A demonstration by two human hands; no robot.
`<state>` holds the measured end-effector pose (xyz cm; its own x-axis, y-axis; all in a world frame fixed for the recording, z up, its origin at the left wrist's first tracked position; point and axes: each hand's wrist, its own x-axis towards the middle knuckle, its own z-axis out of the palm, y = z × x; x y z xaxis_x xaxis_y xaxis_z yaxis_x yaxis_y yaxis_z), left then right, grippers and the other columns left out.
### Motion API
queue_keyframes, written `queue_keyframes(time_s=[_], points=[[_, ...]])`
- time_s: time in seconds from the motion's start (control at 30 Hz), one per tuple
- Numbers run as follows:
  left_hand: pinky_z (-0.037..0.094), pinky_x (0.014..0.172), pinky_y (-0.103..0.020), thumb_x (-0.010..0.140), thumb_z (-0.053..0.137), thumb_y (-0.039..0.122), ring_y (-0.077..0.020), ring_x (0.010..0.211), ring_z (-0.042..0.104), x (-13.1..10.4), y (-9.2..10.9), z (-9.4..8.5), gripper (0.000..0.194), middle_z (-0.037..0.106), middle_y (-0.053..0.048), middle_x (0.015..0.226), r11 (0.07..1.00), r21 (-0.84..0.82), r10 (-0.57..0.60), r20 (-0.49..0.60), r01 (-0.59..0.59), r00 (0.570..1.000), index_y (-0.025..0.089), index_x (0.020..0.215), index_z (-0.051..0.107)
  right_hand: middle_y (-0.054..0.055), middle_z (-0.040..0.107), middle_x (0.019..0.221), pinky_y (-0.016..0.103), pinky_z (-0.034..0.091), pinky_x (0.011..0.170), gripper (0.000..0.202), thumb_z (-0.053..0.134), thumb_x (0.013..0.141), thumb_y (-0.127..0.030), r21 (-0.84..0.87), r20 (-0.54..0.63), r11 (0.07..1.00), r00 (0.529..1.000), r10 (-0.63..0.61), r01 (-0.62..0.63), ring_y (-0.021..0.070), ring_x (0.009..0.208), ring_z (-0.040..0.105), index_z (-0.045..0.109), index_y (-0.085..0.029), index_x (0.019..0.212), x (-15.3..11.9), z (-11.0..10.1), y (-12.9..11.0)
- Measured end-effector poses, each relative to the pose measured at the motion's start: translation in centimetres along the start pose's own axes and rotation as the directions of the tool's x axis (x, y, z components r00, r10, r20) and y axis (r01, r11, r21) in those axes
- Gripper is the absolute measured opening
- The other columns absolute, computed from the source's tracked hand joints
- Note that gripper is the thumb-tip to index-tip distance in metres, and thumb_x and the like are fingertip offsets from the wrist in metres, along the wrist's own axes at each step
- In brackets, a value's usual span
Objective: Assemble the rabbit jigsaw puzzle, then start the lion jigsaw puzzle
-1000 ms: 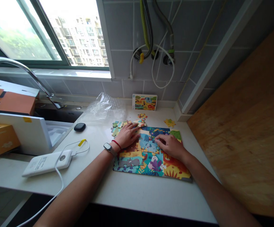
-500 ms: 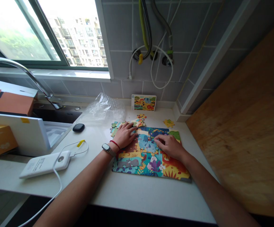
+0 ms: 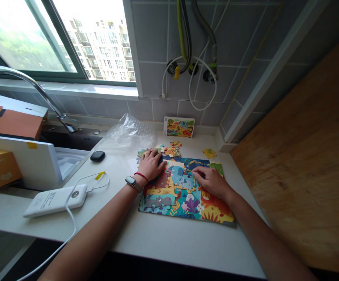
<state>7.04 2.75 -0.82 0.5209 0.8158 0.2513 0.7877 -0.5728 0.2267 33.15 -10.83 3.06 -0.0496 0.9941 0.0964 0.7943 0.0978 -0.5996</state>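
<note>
A colourful animal jigsaw board [image 3: 187, 212] lies on the counter, with joined puzzle pieces [image 3: 182, 177] showing a blue elephant near its middle. My left hand [image 3: 150, 168] rests over the board's upper left edge, fingers spread, next to loose pieces [image 3: 142, 153]. On the board's right half, my right hand [image 3: 212, 179] is closed in a pinch, its fingertips at the elephant's right side. What sits between those fingertips is hidden. More loose puzzle pieces [image 3: 173, 149] lie just behind the board, and a yellow piece [image 3: 209, 153] lies apart at the back right.
A small picture card box [image 3: 179, 127] leans against the tiled wall. Clear plastic wrap [image 3: 131, 134], a black oval object [image 3: 97, 156] and a white power bank [image 3: 55, 201] with a cable are left of the board. Boxes [image 3: 11, 121] stand by the sink; a wooden panel [image 3: 304, 156] rises at right.
My left hand has shifted slightly left and back, uncovering more of the board's upper left and the pieces behind it. My right hand stays pinched at nearly the same spot.
</note>
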Motion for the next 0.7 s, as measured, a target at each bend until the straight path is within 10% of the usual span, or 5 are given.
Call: queue_keyframes(time_s=[0.7], points=[[0.037,0.116,-0.064,0.101,0.054,0.051,-0.0428,0.146,0.042,-0.05,-0.16,0.34,0.042,0.058,-0.014,0.149,0.996,-0.025,-0.082,-0.016,0.082,0.996,0.026,0.131,0.067,0.012,0.068,0.125,0.046,0.051,0.105,0.048,0.089,0.080,-0.041,-0.069,0.146,0.977,0.971,-0.191,0.202,0.0316,0.118,0.063,0.075,-0.024,0.122,-0.17,0.43,0.11]])
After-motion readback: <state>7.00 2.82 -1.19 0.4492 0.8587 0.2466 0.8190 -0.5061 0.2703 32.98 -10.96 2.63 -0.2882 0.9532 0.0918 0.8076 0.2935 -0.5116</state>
